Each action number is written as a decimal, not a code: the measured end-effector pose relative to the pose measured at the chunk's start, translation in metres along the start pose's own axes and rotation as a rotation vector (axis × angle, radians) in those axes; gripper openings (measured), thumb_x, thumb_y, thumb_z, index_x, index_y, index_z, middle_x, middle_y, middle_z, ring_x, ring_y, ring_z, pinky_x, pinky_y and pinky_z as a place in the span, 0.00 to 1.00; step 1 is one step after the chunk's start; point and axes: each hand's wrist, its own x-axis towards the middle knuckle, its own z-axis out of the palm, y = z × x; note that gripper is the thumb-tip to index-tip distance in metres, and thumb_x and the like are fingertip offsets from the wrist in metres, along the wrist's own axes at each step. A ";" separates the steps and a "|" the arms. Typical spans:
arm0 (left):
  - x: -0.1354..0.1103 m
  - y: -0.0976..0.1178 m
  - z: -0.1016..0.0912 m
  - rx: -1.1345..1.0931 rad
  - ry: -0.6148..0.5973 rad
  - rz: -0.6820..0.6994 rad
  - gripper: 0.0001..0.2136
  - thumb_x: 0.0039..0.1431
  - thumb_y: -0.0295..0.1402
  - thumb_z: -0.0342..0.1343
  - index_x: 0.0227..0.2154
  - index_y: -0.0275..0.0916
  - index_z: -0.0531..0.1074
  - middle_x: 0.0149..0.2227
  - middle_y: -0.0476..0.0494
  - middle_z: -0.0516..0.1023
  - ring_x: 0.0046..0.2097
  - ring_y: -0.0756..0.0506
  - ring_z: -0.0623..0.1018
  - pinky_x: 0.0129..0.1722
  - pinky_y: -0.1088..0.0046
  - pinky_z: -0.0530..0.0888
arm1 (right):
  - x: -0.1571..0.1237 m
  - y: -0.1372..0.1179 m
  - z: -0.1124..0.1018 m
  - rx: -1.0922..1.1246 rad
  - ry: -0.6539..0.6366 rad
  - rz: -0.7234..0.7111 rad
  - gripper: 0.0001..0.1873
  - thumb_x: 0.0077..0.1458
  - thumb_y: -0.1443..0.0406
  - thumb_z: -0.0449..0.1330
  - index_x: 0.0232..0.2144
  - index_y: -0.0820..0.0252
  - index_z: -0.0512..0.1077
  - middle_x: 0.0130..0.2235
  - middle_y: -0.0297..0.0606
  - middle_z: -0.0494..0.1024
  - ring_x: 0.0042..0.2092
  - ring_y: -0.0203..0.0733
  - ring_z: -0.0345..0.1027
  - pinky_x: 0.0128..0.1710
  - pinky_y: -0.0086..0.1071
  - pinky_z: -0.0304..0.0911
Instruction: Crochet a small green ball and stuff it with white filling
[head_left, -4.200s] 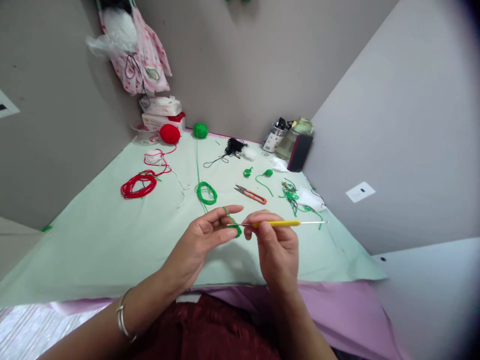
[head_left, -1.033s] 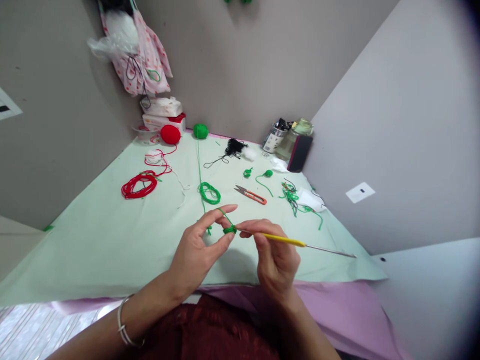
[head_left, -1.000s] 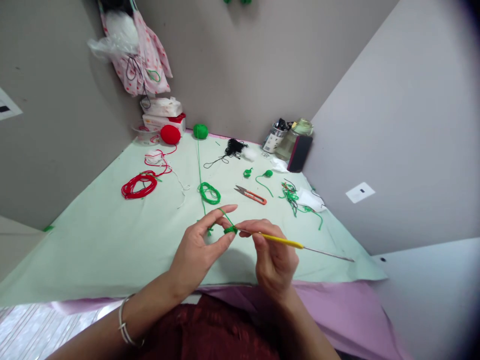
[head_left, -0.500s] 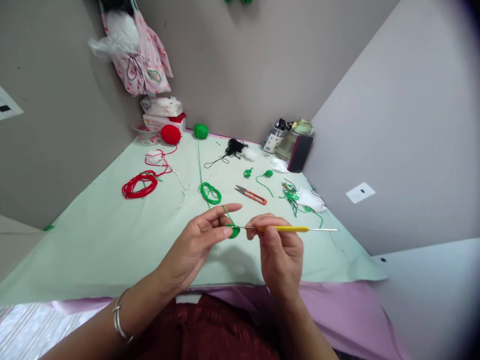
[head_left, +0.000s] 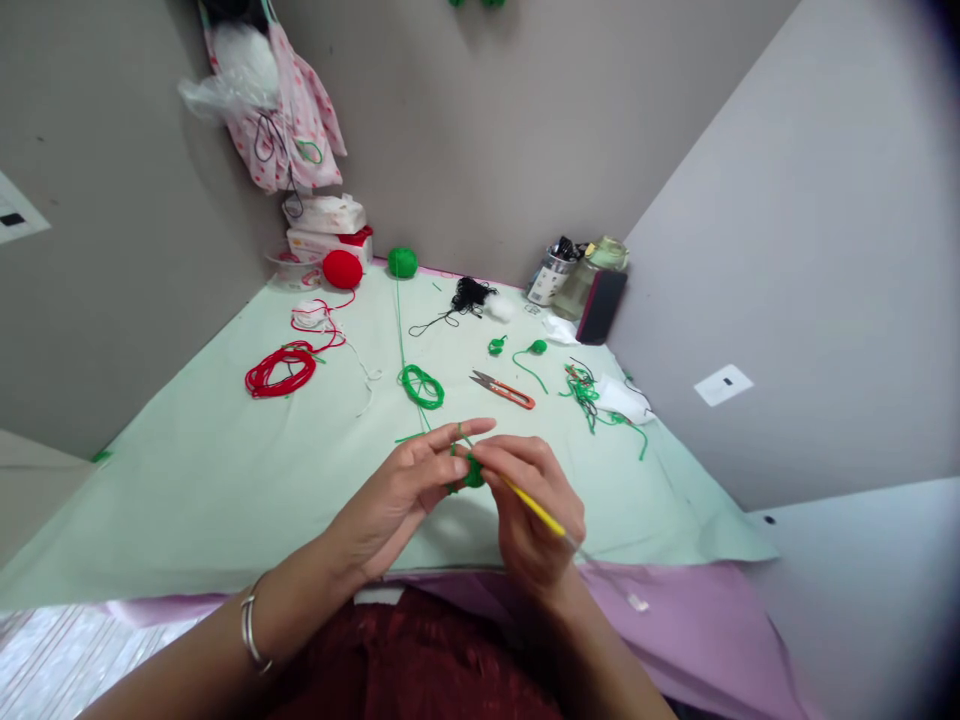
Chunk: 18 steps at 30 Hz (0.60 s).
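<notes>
My left hand (head_left: pixel 409 490) pinches a small green crochet piece (head_left: pixel 471 473) between thumb and fingers, with green yarn over the raised forefinger. My right hand (head_left: pixel 534 510) grips a yellow-handled crochet hook (head_left: pixel 534 508), its tip pushed into the green piece and its handle slanting down to the right. Both hands hover above the near edge of the pale green table cover (head_left: pixel 225 470). The yarn runs back across the table to a green yarn ball (head_left: pixel 403 262).
On the table lie a green yarn coil (head_left: pixel 421 386), orange-handled snips (head_left: pixel 503 389), red yarn loops (head_left: pixel 280 370), a red yarn ball (head_left: pixel 343 269), black thread (head_left: pixel 466 295), green scraps (head_left: pixel 585 390) and a jar with tools (head_left: pixel 551 275). Walls close in on three sides.
The hook's handle has swung from pointing right and level to slanting down toward me, and my right hand has closed in on the left hand and the green piece.
</notes>
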 end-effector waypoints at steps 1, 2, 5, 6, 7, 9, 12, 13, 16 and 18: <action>0.000 0.000 0.000 -0.011 -0.028 -0.007 0.21 0.57 0.34 0.66 0.54 0.40 0.80 0.47 0.41 0.81 0.51 0.41 0.74 0.57 0.63 0.65 | 0.002 -0.001 -0.001 0.041 0.008 0.037 0.18 0.65 0.75 0.60 0.50 0.49 0.80 0.42 0.40 0.82 0.41 0.42 0.77 0.38 0.37 0.75; 0.001 0.001 0.000 -0.021 -0.046 -0.008 0.20 0.56 0.34 0.66 0.53 0.40 0.81 0.48 0.41 0.81 0.52 0.41 0.74 0.58 0.62 0.65 | 0.004 -0.001 -0.002 0.079 0.011 0.068 0.17 0.65 0.74 0.59 0.49 0.50 0.80 0.40 0.39 0.82 0.41 0.42 0.77 0.38 0.37 0.75; 0.002 0.002 -0.001 -0.050 -0.061 0.000 0.19 0.55 0.33 0.65 0.51 0.40 0.83 0.44 0.41 0.81 0.51 0.41 0.75 0.59 0.61 0.65 | 0.009 -0.003 -0.005 0.192 0.008 0.122 0.15 0.66 0.73 0.58 0.46 0.51 0.80 0.38 0.38 0.83 0.41 0.43 0.77 0.38 0.37 0.74; 0.003 0.003 -0.001 -0.059 -0.055 0.010 0.19 0.55 0.32 0.64 0.50 0.39 0.83 0.42 0.42 0.80 0.49 0.41 0.75 0.59 0.61 0.65 | 0.009 -0.003 -0.007 0.226 0.018 0.152 0.14 0.66 0.73 0.58 0.45 0.52 0.81 0.38 0.38 0.83 0.40 0.42 0.77 0.38 0.37 0.74; 0.003 0.004 -0.002 -0.066 -0.045 0.019 0.18 0.55 0.32 0.63 0.50 0.39 0.83 0.40 0.43 0.79 0.47 0.42 0.75 0.59 0.61 0.65 | 0.009 -0.003 -0.008 0.255 0.028 0.193 0.13 0.67 0.72 0.58 0.44 0.52 0.81 0.37 0.38 0.83 0.38 0.42 0.77 0.36 0.37 0.74; 0.003 0.006 -0.003 -0.065 -0.019 0.037 0.17 0.55 0.31 0.62 0.47 0.38 0.84 0.37 0.44 0.78 0.43 0.44 0.74 0.58 0.61 0.67 | 0.009 -0.001 -0.011 0.318 0.053 0.296 0.11 0.67 0.70 0.59 0.41 0.53 0.82 0.36 0.37 0.82 0.34 0.40 0.75 0.34 0.36 0.73; 0.001 0.009 -0.007 -0.011 0.005 0.050 0.13 0.54 0.31 0.63 0.42 0.38 0.86 0.40 0.43 0.78 0.43 0.43 0.73 0.56 0.62 0.67 | 0.010 0.003 -0.014 0.485 0.102 0.434 0.10 0.68 0.66 0.60 0.38 0.54 0.82 0.35 0.36 0.81 0.30 0.37 0.73 0.31 0.34 0.72; 0.000 0.010 -0.007 0.022 0.005 0.049 0.13 0.55 0.32 0.63 0.42 0.39 0.86 0.41 0.43 0.78 0.45 0.43 0.74 0.56 0.63 0.66 | 0.010 0.004 -0.014 0.551 0.124 0.462 0.10 0.67 0.65 0.60 0.37 0.55 0.82 0.34 0.36 0.81 0.29 0.36 0.73 0.30 0.32 0.71; -0.001 0.009 -0.007 0.137 0.009 0.052 0.15 0.58 0.33 0.63 0.49 0.45 0.84 0.39 0.46 0.77 0.46 0.43 0.73 0.55 0.65 0.65 | 0.010 0.004 -0.011 0.645 0.123 0.501 0.09 0.67 0.62 0.61 0.36 0.56 0.81 0.34 0.37 0.80 0.29 0.36 0.72 0.28 0.31 0.70; -0.002 0.007 -0.006 0.182 0.000 0.072 0.18 0.58 0.33 0.65 0.52 0.49 0.82 0.37 0.48 0.76 0.45 0.44 0.74 0.55 0.66 0.65 | 0.008 0.004 -0.008 0.601 0.048 0.474 0.09 0.67 0.62 0.61 0.37 0.55 0.81 0.35 0.38 0.81 0.33 0.39 0.74 0.32 0.33 0.72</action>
